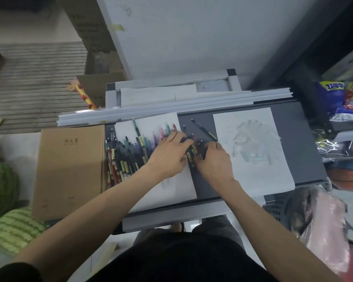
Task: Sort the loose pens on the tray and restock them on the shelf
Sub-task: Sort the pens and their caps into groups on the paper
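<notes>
Several loose pens [128, 153] in red, dark, teal and purple lie fanned over a white sheet [171, 190] on the grey tray [306, 143]. Between my hands sits a small bunch of dark pens [193, 151]. My left hand [169, 153] lies over the bunch with its fingers curled on the pens' upper ends. From the right, my right hand [214, 159] grips the lower part of the same bunch. One black pen [204, 130] lies alone on the bare tray further back.
A second white sheet [273, 176] carries a heap of clear pen caps [251, 143]. A brown cardboard notebook [69, 169] lies left of the pens. White rails [171, 107] run along the tray's far edge. Snack bags, a basketball and plastic bags crowd the right; watermelons lie at left.
</notes>
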Demonstrator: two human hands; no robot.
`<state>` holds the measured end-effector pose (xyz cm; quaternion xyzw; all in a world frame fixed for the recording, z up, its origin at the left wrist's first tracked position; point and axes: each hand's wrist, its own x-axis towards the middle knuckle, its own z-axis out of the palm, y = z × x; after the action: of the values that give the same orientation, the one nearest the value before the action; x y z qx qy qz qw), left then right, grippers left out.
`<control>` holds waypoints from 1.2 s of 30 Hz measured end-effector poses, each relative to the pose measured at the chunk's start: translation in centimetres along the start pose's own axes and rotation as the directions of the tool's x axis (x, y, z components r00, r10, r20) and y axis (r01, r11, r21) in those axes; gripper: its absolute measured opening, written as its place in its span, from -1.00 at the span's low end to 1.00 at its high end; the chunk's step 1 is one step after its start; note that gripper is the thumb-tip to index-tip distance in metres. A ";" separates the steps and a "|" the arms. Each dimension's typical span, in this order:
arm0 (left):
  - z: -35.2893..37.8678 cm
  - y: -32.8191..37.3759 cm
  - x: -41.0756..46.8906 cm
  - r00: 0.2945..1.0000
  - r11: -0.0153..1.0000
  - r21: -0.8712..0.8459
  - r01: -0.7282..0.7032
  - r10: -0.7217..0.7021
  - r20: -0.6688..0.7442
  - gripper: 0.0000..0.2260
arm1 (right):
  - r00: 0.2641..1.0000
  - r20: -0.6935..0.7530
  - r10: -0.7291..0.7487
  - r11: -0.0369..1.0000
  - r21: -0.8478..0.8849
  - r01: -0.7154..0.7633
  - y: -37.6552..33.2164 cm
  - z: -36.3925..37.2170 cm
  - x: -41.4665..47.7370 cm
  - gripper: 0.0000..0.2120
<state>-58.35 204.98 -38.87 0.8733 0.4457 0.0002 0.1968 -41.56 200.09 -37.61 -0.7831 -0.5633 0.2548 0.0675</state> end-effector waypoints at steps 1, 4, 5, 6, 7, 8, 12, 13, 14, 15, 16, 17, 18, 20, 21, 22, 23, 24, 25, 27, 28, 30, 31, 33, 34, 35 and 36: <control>0.0 -0.2 0.0 1.000 1.000 -0.008 0.014 -0.014 -0.003 -0.56 | 1.000 -0.002 -0.014 1.000 -0.015 0.014 -0.2 0.1 -0.1 -0.69; -0.1 -0.5 -0.1 1.000 1.000 -0.009 0.023 -0.023 -0.020 -0.67 | 0.999 0.009 -0.042 0.998 -0.048 0.042 -0.5 0.1 -0.1 -0.73; -0.1 -0.7 -0.2 1.000 1.000 -0.004 0.019 -0.019 -0.022 -0.69 | 0.999 0.015 -0.042 0.998 -0.053 0.043 -0.7 0.1 -0.1 -0.73; -0.1 -0.8 -0.4 0.999 1.000 0.004 0.013 -0.013 -0.029 -0.71 | 0.999 0.017 -0.041 0.998 -0.056 0.042 -0.8 0.0 -0.1 -0.73; -0.1 -0.9 -0.6 0.999 1.000 0.009 0.008 -0.008 -0.040 -0.73 | 0.999 0.016 -0.042 0.998 -0.055 0.043 -0.8 -0.1 -0.1 -0.74; -0.1 -1.1 -0.8 0.999 1.000 0.014 0.004 -0.004 -0.052 -0.75 | 0.999 0.013 -0.045 0.998 -0.053 0.045 -0.9 -0.1 -0.1 -0.74; -0.3 -1.5 -1.9 0.995 1.000 0.009 -0.022 0.023 -0.095 -0.79 | 0.998 0.026 -0.053 0.999 -0.006 0.053 -1.5 -0.3 0.2 -0.77; -0.3 -1.5 -2.2 0.994 0.999 0.014 -0.039 0.040 -0.098 -0.78 | 0.998 0.039 -0.054 0.999 0.010 0.054 -1.7 -0.4 0.3 -0.77; -0.2 -1.4 -2.4 0.994 0.998 0.026 -0.054 0.056 -0.088 -0.75 | 0.997 0.055 -0.051 0.998 0.024 0.050 -1.9 -0.5 0.4 -0.77; -0.2 -1.2 -2.5 0.995 0.997 0.036 -0.067 0.070 -0.075 -0.72 | 0.997 0.068 -0.044 0.998 0.040 0.041 -2.1 -0.5 0.5 -0.77; -0.1 -1.1 -2.6 0.995 0.996 0.038 -0.075 0.078 -0.067 -0.70 | 0.996 0.078 -0.032 0.998 0.057 0.028 -2.3 -0.4 0.6 -0.77; -0.1 -0.9 -2.7 0.994 0.996 0.033 -0.078 0.080 -0.068 -0.68 | 0.996 0.084 -0.018 0.997 0.075 0.012 -2.4 -0.4 0.6 -0.76; -0.1 -0.9 -2.7 0.994 0.997 0.028 -0.078 0.080 -0.076 -0.65 | 0.996 0.089 -0.004 0.996 0.094 -0.005 -2.4 -0.4 0.7 -0.75; 0.0 -0.9 -3.0 0.993 0.996 0.038 -0.077 0.080 -0.083 -0.60 | 0.995 0.100 0.019 0.992 0.126 -0.031 -2.3 -0.4 0.8 -0.69; 0.1 -1.0 -3.2 0.993 0.996 0.047 -0.078 0.082 -0.082 -0.58 | 0.994 0.107 0.023 0.990 0.135 -0.038 -2.3 -0.5 0.9 -0.67; 0.1 -1.1 -3.5 0.993 0.996 0.052 -0.077 0.081 -0.083 -0.57 | 0.993 0.112 0.025 0.989 0.140 -0.040 -2.2 -0.6 0.9 -0.67; 0.1 -1.2 -3.7 0.993 0.996 0.053 -0.071 0.075 -0.088 -0.57 | 0.993 0.114 0.023 0.987 0.153 -0.041 -2.2 -0.6 0.9 -0.69; 0.1 -1.4 -3.8 0.993 0.997 0.051 -0.060 0.065 -0.096 -0.57 | 0.993 0.117 0.018 0.983 0.177 -0.039 -2.3 -0.6 0.9 -0.72; 0.1 -1.5 -4.0 0.993 0.998 0.049 -0.048 0.053 -0.108 -0.59 | 0.993 0.114 0.012 0.978 0.205 -0.035 -2.3 -0.5 0.9 -0.75; 0.1 -1.7 -4.4 0.991 0.999 0.039 -0.029 0.034 -0.127 -0.63 | 0.994 0.106 -0.003 0.970 0.242 -0.022 -2.5 -0.2 0.8 -0.78; 0.1 -1.9 -4.7 0.991 0.999 0.033 -0.025 0.029 -0.134 -0.65 | 0.995 0.102 -0.014 0.968 0.251 -0.013 -2.7 -0.1 0.8 -0.77; 0.1 -2.3 -5.1 0.990 0.999 0.028 -0.017 0.021 -0.139 -0.68 | 0.995 0.093 -0.032 0.966 0.258 0.006 -3.0 0.1 0.8 -0.75; 0.1 -2.5 -5.4 0.990 1.000 0.023 -0.011 0.014 -0.141 -0.70 | 0.995 0.089 -0.038 0.966 0.259 0.014 -3.2 0.2 0.9 -0.75; 0.0 -2.8 -6.0 0.990 1.000 -0.001 -0.002 0.002 -0.144 -0.71 | 0.996 0.082 -0.043 0.964 0.266 0.019 -3.6 0.3 1.0 -0.78; 0.1 -2.9 -6.2 0.989 1.000 -0.018 0.000 -0.003 -0.146 -0.70 | 0.996 0.082 -0.041 0.962 0.273 0.017 -3.8 0.4 1.1 -0.80; 0.1 -3.1 -6.5 0.988 0.999 -0.037 0.002 -0.007 -0.151 -0.69 | 0.996 0.081 -0.039 0.959 0.283 0.014 -4.0 0.5 1.1 -0.80; 0.2 -3.2 -6.7 0.988 0.998 -0.056 0.003 -0.012 -0.156 -0.68 | 0.996 0.082 -0.036 0.955 0.296 0.011 -4.2 0.6 1.1 -0.80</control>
<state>-64.82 201.39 -38.94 0.8631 0.4629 0.0802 0.1852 -45.17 202.45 -36.85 -0.7457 -0.5306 0.3688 0.1621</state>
